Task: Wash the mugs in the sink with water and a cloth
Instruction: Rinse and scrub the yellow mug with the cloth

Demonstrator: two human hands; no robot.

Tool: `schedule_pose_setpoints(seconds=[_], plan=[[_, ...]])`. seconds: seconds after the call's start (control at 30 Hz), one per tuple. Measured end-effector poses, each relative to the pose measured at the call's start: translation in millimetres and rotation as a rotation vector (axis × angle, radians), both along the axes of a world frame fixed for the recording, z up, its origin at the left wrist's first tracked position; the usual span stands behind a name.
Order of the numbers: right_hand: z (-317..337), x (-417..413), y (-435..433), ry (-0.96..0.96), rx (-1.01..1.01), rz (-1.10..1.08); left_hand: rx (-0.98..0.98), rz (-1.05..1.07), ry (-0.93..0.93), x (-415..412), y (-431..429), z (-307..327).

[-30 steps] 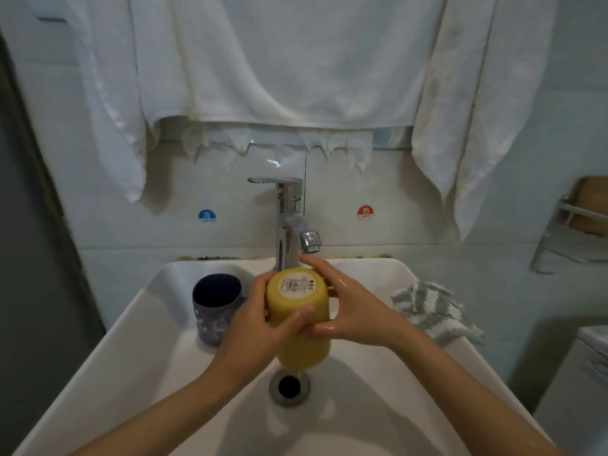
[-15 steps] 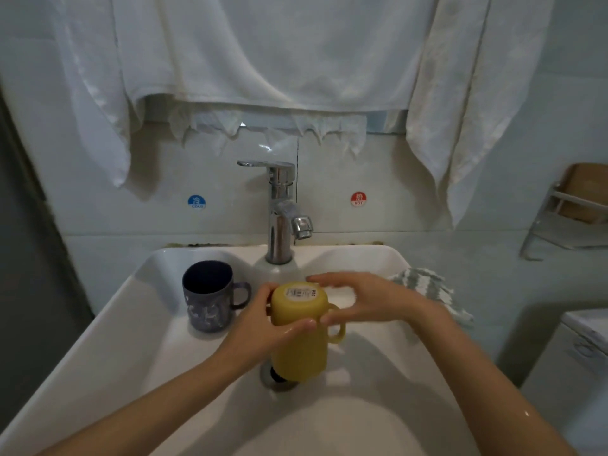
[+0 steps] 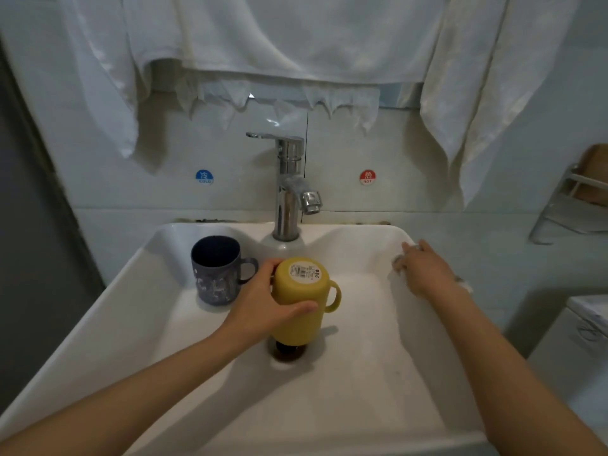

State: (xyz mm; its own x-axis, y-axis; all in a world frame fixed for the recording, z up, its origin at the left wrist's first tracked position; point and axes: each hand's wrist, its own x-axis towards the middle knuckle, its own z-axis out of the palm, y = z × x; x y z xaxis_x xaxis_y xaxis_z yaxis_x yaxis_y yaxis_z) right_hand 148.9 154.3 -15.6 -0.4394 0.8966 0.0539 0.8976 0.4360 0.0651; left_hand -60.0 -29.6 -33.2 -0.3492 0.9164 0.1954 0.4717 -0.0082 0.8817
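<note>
Moved since half a second ago: the right hand has left the yellow mug and gone out to the sink's right rim, where the striped cloth lies.

Item 1. Yellow mug: upside down, base up, a white label on the base, handle pointing right. It hangs above the drain, inside the basin.

Item 2. Left hand: still grasping the yellow mug, thumb across its near side and fingers wrapped behind it.

Item 3. Right hand: lies over the cloth at the rim, blurred. Whether it pinches the cloth or only rests on it cannot be told.

Item 4. Striped cloth: grey and white, mostly hidden under the right hand and wrist; only small edges show.

Item 5. Dark blue mug: upright on the basin floor at the back left, mouth up, handle pointing right towards the left hand, close to it.

Item 6. Sink: white, rectangular.

Item 7. Faucet: chrome, at the middle of the back rim, lever turned to the left. No stream of water shows at the spout.

Item 8. Wall stickers: blue cold sticker left of the faucet, red hot sticker right of it.

Item 9. White towels: hanging above the faucet.

Item 10. Metal rack: on the wall at far right.
</note>
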Motion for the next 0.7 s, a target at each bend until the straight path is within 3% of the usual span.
schedule_pose_setpoints(seconds=[0.17,0.27,0.37,0.43,0.47,0.53,0.57,0.63,0.7], plan=[[25,-15,-15,0.684,-0.078,0.375,0.019,-0.022,-0.042,-1,2,-2],[48,-38,-56,0.852,-0.242,0.605,0.010,-0.023,-0.069,-4,2,-4],[43,-65,-100,0.657,-0.407,0.792,0.007,-0.019,0.022,-3,3,-4],[28,-80,-116,0.459,-0.339,0.846,-0.034,0.032,0.219,-4,3,1],[22,-85,-117,0.410,-0.252,0.855,-0.052,0.070,0.203,-3,3,2],[16,-85,-114,0.351,-0.094,0.872,-0.030,0.086,0.085,-2,-2,3],[13,-85,-112,0.321,-0.052,0.877,-0.064,0.073,0.142,-1,-1,2],[5,-87,-109,0.268,-0.029,0.895,-0.110,0.068,0.178,-3,3,1],[0,-92,-106,0.348,-0.095,0.858,-0.167,0.028,0.186,-1,0,6]])
